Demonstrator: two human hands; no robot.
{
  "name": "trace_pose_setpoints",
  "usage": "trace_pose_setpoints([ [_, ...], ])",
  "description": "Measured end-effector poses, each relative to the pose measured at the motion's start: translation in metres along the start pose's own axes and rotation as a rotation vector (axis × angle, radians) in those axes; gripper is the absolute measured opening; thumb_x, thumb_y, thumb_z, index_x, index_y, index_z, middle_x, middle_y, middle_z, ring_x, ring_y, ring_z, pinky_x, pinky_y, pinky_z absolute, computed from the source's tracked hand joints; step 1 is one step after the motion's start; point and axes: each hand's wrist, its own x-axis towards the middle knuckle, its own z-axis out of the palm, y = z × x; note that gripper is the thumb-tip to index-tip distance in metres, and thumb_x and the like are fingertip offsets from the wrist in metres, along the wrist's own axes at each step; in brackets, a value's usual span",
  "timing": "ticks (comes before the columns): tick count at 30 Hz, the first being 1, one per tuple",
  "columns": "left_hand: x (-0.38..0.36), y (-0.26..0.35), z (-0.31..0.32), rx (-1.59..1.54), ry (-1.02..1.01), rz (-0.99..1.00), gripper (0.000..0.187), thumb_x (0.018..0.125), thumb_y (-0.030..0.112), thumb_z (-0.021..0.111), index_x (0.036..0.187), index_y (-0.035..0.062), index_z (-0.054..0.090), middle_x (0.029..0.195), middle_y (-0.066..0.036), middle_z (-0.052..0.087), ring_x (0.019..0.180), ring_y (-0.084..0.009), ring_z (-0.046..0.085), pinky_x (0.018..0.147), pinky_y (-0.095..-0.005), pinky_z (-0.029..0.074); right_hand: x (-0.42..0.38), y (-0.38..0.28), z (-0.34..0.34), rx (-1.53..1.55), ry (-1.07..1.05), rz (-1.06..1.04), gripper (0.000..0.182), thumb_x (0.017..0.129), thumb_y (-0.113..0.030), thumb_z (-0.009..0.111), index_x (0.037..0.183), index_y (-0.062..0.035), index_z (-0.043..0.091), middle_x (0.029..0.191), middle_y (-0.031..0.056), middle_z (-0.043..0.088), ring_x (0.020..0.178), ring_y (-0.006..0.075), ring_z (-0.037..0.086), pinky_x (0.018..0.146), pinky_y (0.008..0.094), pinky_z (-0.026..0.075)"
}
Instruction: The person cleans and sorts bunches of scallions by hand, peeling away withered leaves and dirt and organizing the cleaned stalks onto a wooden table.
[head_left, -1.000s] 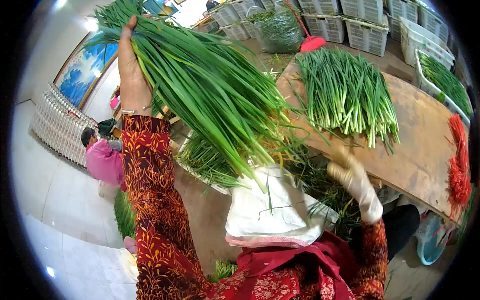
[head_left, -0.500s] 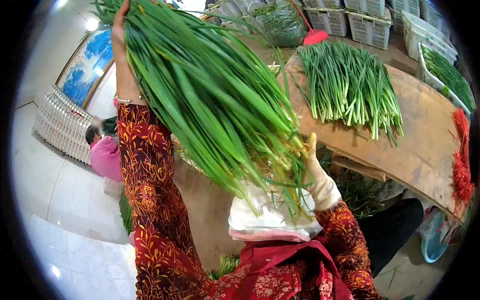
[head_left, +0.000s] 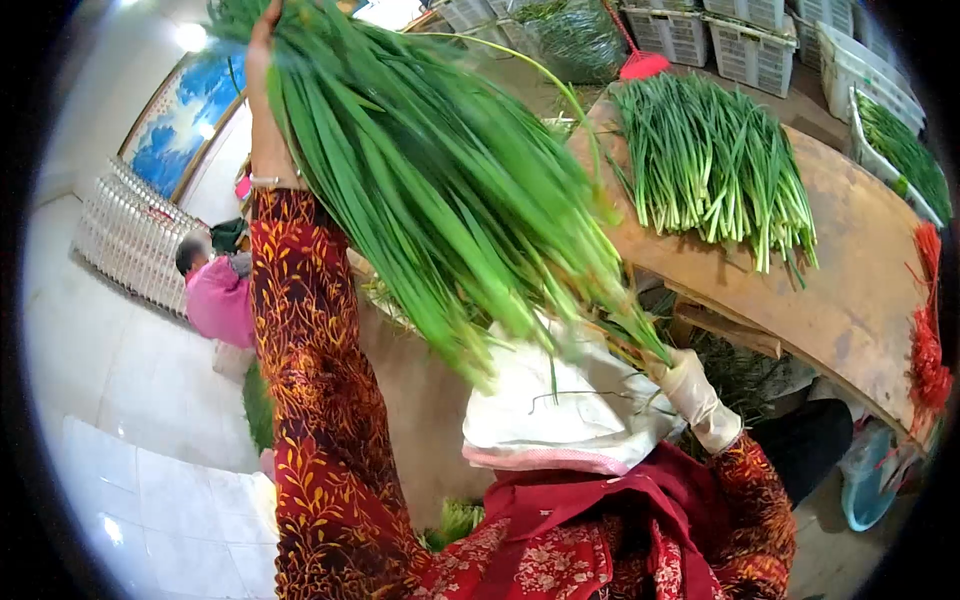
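A big bunch of long green garlic chives (head_left: 410, 190) hangs slantwise across the middle, blurred at its lower right end. My left hand (head_left: 264, 95) is wrapped round its leafy top at the upper left; most of those fingers are hidden behind the leaves. In a pale glove, my right hand (head_left: 695, 395) is closed on a few stalk ends pulled down and to the right of the bunch. A white cloth (head_left: 540, 405) covers my lap below the stalks.
A neat pile of chives (head_left: 715, 170) lies on the wooden board (head_left: 840, 270) to the right, with red ties (head_left: 928, 350) at its edge. Plastic crates (head_left: 745, 50) stand behind. A person in pink (head_left: 220, 300) sits at left. A blue basin (head_left: 868, 490) is at lower right.
My right hand has moved down and right, away from the bunch's base, drawing some stalks with it. My left hand still holds the upper part, slightly shifted right in view.
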Motion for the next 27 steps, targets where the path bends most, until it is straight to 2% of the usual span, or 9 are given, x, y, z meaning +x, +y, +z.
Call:
trace_pose_setpoints([
  [2, -0.011, -0.004, -0.002, -0.005, 0.071, -0.046, 0.036, 0.090, 0.031, 0.043, 0.106, 0.0011, 0.055, 0.093, -0.009, 0.062, 0.081, -0.0185, 0.061, 0.069, -0.0306, 0.052, -0.009, 0.128, 0.015, -0.942, -0.439, -0.001, 0.033, 0.090, -0.031, 0.042, 0.098, -0.0055, 0.062, 0.082, 0.0137, 0.065, 0.069, 0.0217, 0.063, 0.058, 0.0354, 0.050],
  [6, 0.004, 0.008, 0.012, -0.021, 0.140, -0.065, 0.032, 0.089, 0.029, 0.048, 0.105, 0.0030, 0.056, 0.091, -0.008, 0.062, 0.079, -0.0189, 0.062, 0.065, -0.0302, 0.053, -0.028, 0.106, -0.003, -1.066, -0.320, 0.317, 0.040, 0.084, -0.040, 0.049, 0.098, -0.0041, 0.059, 0.079, 0.0131, 0.063, 0.072, 0.0271, 0.064, 0.065, 0.0357, 0.051],
  [10, -0.016, 0.003, 0.016, -0.279, -0.039, 0.101, 0.028, 0.087, 0.027, 0.052, 0.100, 0.0036, 0.058, 0.088, -0.007, 0.063, 0.077, -0.0184, 0.063, 0.065, -0.0312, 0.054, 0.018, -0.040, -0.050, 0.141, 0.124, -0.129, 0.058, 0.083, -0.045, 0.053, 0.123, -0.0034, 0.045, 0.123, 0.0149, 0.050, 0.108, 0.0228, 0.052, 0.089, 0.0330, 0.042],
  [14, -0.001, 0.014, 0.005, -0.364, -0.067, -0.058, 0.027, 0.089, 0.023, 0.046, 0.105, 0.0016, 0.053, 0.097, -0.010, 0.061, 0.085, -0.0212, 0.061, 0.067, -0.0324, 0.054, 0.094, -0.111, -0.097, 0.716, 0.408, -0.696, 0.060, 0.088, -0.050, 0.040, 0.128, -0.0047, 0.041, 0.122, 0.0124, 0.050, 0.110, 0.0206, 0.048, 0.090, 0.0356, 0.039],
  [18, 0.007, 0.016, 0.012, -0.786, -0.617, -0.193, 0.031, 0.088, 0.026, 0.047, 0.103, 0.0000, 0.055, 0.091, -0.010, 0.063, 0.083, -0.0187, 0.060, 0.072, -0.0317, 0.051, 0.122, -0.171, -0.081, 0.897, 0.237, -0.657, 0.082, 0.078, -0.071, 0.034, 0.131, -0.0089, 0.037, 0.130, 0.0098, 0.043, 0.121, 0.0222, 0.038, 0.097, 0.0421, 0.034],
  [21, 0.027, -0.004, -0.001, -0.625, -0.505, -0.071, 0.031, 0.089, 0.025, 0.045, 0.104, -0.0017, 0.053, 0.095, -0.011, 0.061, 0.088, -0.0180, 0.058, 0.075, -0.0313, 0.050, 0.120, -0.175, -0.038, 1.047, -0.184, -0.521, 0.086, 0.075, -0.073, 0.034, 0.133, -0.0096, 0.034, 0.133, 0.0103, 0.040, 0.122, 0.0244, 0.037, 0.098, 0.0438, 0.033],
  [24, 0.012, -0.014, 0.004, -0.637, -0.470, -0.085, 0.033, 0.091, 0.026, 0.042, 0.105, -0.0016, 0.053, 0.096, -0.011, 0.061, 0.084, -0.0184, 0.059, 0.074, -0.0303, 0.051, 0.102, -0.139, 0.007, 1.230, -0.113, -0.411, 0.083, 0.077, -0.072, 0.033, 0.132, -0.0095, 0.035, 0.133, 0.0123, 0.039, 0.120, 0.0256, 0.040, 0.094, 0.0429, 0.036],
  [26, -0.014, -0.015, 0.010, 0.053, -0.121, 0.201, 0.026, 0.089, 0.023, 0.049, 0.101, -0.0002, 0.047, 0.094, -0.005, 0.052, 0.091, -0.0145, 0.051, 0.081, -0.0284, 0.043, 0.086, -0.119, 0.022, 1.328, 0.025, -0.344, 0.082, 0.078, -0.071, 0.032, 0.131, -0.0094, 0.036, 0.133, 0.0135, 0.039, 0.119, 0.0263, 0.042, 0.092, 0.0422, 0.039],
  [27, 0.002, -0.029, -0.014, -0.381, -0.285, 0.099, 0.030, 0.090, 0.026, 0.047, 0.104, -0.0005, 0.047, 0.098, -0.007, 0.056, 0.090, -0.0159, 0.054, 0.080, -0.0298, 0.046, 0.078, -0.113, 0.026, 1.377, 0.060, -0.330, 0.081, 0.078, -0.071, 0.031, 0.131, -0.0094, 0.037, 0.133, 0.0142, 0.038, 0.118, 0.0267, 0.043, 0.091, 0.0419, 0.040],
])
